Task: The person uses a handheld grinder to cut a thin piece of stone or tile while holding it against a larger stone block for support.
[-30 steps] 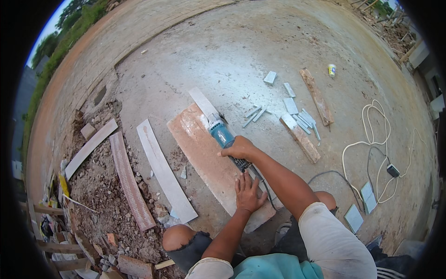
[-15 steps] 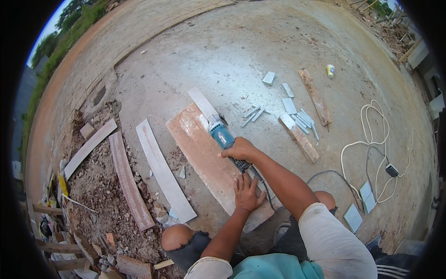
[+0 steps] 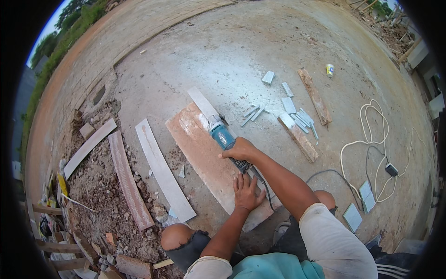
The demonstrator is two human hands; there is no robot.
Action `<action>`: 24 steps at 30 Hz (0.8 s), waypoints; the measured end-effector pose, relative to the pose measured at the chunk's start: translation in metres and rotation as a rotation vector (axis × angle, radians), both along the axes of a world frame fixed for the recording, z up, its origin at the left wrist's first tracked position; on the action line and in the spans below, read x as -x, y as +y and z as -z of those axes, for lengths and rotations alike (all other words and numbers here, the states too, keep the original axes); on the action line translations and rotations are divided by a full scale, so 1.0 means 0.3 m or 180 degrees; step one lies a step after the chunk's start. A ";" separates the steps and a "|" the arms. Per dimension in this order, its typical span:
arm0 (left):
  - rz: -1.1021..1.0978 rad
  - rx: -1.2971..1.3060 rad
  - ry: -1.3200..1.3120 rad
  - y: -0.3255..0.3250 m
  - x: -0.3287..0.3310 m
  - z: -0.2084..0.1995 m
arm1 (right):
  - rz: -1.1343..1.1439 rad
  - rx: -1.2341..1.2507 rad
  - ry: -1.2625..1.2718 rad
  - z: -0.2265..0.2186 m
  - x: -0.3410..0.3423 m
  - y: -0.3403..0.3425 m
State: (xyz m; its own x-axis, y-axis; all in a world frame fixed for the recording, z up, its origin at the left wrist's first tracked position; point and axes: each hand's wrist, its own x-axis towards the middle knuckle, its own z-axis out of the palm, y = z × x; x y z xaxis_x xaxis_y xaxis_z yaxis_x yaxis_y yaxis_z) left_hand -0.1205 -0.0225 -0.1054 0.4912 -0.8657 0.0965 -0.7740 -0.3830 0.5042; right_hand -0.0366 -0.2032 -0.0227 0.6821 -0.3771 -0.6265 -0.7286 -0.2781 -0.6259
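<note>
My right hand [image 3: 239,149] is wrapped round the body of a teal angle grinder [image 3: 222,137]. The grinder's metal head points away from me and lies over a pale tile strip [image 3: 200,100], whose far end sticks out beyond it. Beneath is a long reddish-brown board [image 3: 190,135], dusted and worn. My left hand [image 3: 248,193] is spread, its fingertips just behind the grinder's rear end, pressing down near the board's near end. The cutting disc and its contact with the strip are hidden by the tool.
Left of the board lie a long pale strip [image 3: 162,169], a reddish strip [image 3: 130,181] and rubble [image 3: 93,186]. Cut tile pieces [image 3: 288,104] and two wooden blocks [image 3: 299,139] lie at right. A white cord [image 3: 344,160], plug box [image 3: 391,169] and tiles [image 3: 353,217] sit farther right.
</note>
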 end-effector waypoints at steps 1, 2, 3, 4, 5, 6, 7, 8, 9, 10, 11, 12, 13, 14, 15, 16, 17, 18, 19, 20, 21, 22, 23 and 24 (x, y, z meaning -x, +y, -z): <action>-0.0008 0.0020 -0.0019 0.000 0.001 0.000 | 0.0009 0.0002 -0.0011 -0.003 0.003 0.001; -0.0003 0.0005 -0.0005 0.000 0.001 0.000 | 0.0018 0.0005 -0.0022 -0.005 0.006 0.001; -0.0003 -0.0002 -0.0003 -0.001 0.001 0.000 | 0.0027 0.0008 -0.0034 -0.007 0.008 0.002; -0.0007 -0.0025 0.0007 -0.001 0.001 0.000 | 0.0018 -0.0015 -0.0031 -0.008 0.011 0.001; -0.0002 -0.0004 -0.0010 -0.002 0.001 0.000 | 0.0007 -0.0037 -0.0029 -0.009 0.013 0.001; -0.0003 -0.0001 -0.0020 -0.002 0.000 -0.001 | -0.0003 -0.0061 -0.0028 -0.009 0.014 0.000; -0.0004 -0.0047 -0.0011 -0.002 -0.001 -0.002 | -0.0004 -0.0047 -0.0020 -0.009 0.014 0.001; 0.0002 -0.0023 -0.0067 0.000 -0.001 -0.004 | -0.0005 -0.0032 -0.0013 -0.008 0.013 0.003; 0.0008 -0.0048 -0.0102 0.003 -0.001 -0.006 | -0.0006 -0.0019 -0.0005 -0.007 0.013 0.004; 0.0013 -0.0073 -0.0138 0.004 -0.001 -0.007 | -0.0004 -0.0014 -0.0007 -0.006 0.014 0.005; 0.0007 -0.0025 -0.0101 0.003 0.000 -0.008 | -0.0002 -0.0010 -0.0009 -0.006 0.016 0.006; 0.0001 0.0023 -0.0065 0.001 0.000 -0.008 | -0.0001 0.0015 0.0017 -0.005 0.018 0.006; -0.0007 0.0038 -0.0014 0.000 0.000 -0.008 | 0.0014 -0.0012 -0.0013 -0.006 0.019 0.007; -0.0004 0.0068 -0.0028 0.000 0.000 -0.008 | 0.0028 -0.0017 -0.0014 -0.007 0.022 0.008; -0.0001 0.0065 -0.0026 0.000 0.000 -0.008 | 0.0043 -0.0023 -0.0016 -0.008 0.025 0.008; -0.0002 0.0063 -0.0034 -0.001 0.000 -0.007 | 0.0051 -0.0034 -0.0014 -0.009 0.027 0.009; 0.0000 0.0062 -0.0022 -0.001 0.000 -0.007 | 0.0058 -0.0047 -0.0013 -0.011 0.028 0.010; 0.0000 0.0060 -0.0018 -0.001 0.000 -0.008 | 0.0065 -0.0048 0.0008 -0.012 0.030 0.011; -0.0005 0.0072 -0.0031 0.000 0.001 -0.008 | 0.0069 -0.0053 -0.0010 -0.012 0.031 0.012; -0.0004 0.0055 -0.0017 0.000 0.001 -0.008 | 0.0074 -0.0046 -0.0007 -0.013 0.032 0.013; -0.0008 0.0053 -0.0019 0.000 0.001 -0.008 | 0.0076 -0.0028 0.0000 -0.012 0.033 0.014; -0.0016 0.0059 -0.0036 0.000 0.001 -0.008 | 0.0083 -0.0025 -0.0011 -0.012 0.034 0.015; -0.0012 0.0035 -0.0021 0.000 0.001 -0.009 | 0.0087 -0.0011 -0.0017 -0.011 0.035 0.016; -0.0011 0.0022 -0.0020 0.000 0.001 -0.009 | 0.0090 0.0023 -0.0003 -0.010 0.036 0.017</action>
